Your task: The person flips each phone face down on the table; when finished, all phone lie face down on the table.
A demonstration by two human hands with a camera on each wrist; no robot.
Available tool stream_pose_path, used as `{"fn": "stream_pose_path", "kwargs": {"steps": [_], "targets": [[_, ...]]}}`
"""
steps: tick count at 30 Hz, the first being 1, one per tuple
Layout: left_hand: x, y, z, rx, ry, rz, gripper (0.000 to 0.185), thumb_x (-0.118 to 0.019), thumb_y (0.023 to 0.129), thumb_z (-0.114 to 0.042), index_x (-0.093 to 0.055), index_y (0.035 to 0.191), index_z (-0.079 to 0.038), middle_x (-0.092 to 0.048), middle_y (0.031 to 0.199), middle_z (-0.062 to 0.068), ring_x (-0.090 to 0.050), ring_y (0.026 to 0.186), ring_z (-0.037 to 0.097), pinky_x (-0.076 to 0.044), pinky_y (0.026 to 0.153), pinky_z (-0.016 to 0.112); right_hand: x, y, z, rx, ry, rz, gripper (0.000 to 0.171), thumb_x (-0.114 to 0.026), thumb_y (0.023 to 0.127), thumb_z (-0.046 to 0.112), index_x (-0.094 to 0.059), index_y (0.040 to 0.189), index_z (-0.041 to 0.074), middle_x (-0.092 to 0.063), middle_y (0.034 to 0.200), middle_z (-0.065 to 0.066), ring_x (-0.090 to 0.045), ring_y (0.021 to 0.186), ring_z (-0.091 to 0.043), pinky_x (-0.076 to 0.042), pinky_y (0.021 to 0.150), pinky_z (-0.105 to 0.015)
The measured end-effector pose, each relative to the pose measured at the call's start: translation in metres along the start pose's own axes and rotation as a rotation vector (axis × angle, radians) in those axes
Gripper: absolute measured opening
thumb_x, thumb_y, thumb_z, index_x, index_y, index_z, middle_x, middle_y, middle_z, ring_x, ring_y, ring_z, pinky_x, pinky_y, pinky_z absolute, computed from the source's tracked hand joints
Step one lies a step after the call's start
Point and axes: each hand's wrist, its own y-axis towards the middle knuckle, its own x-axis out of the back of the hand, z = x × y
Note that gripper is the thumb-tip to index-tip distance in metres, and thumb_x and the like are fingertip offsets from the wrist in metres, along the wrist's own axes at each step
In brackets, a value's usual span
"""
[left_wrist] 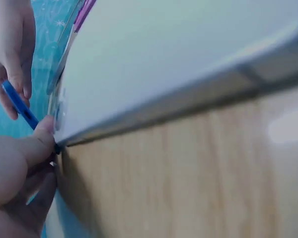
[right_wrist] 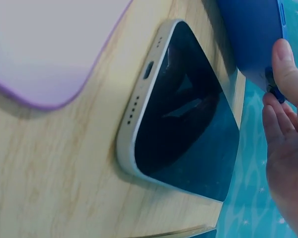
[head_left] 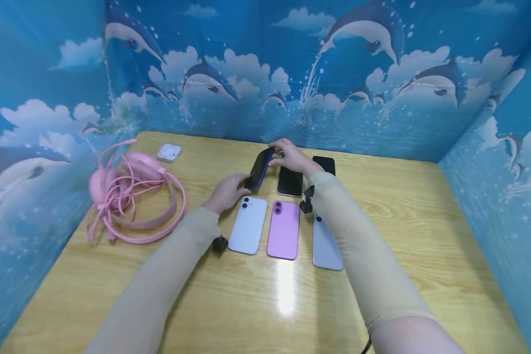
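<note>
A blue phone [head_left: 261, 168], its dark screen facing up, is held tilted above the back of the wooden table. My left hand [head_left: 227, 192] pinches its near end between thumb and fingers. At the far end, my right hand [head_left: 292, 156] grips it; the right wrist view shows the thumb on the blue back [right_wrist: 251, 39] near the camera lenses. Just below my left hand lies a white phone [head_left: 248, 225], back up, with a pink phone [head_left: 283, 230] beside it. Under my right wrist sits a phone with a black screen [head_left: 290, 182].
My right forearm partly covers a pale blue phone [head_left: 326, 246] and another dark-screened phone [head_left: 325, 164]. Pink headphones [head_left: 103, 186] with a tangled cable lie at the left, near a small white case [head_left: 169, 152]. A dolphin-print curtain [head_left: 256, 113] borders the table [head_left: 407, 236].
</note>
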Motion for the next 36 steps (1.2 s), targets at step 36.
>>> {"fn": "stream_pose_path", "kwargs": {"steps": [36], "targets": [[0.015,0.003,-0.027,-0.351,0.209,-0.098,0.07,-0.08,0.076,-0.01,-0.049,0.139,-0.006,-0.046,0.142,0.014,-0.049,0.124,0.028,-0.043,0.104,0.038,0.001,0.008,0.023,0.096,-0.054,0.035,0.058,-0.06,0.093,0.02,-0.039,0.144,0.004,-0.031,0.152,-0.012,-0.037,0.134,-0.029,-0.036,0.109,-0.035]]}}
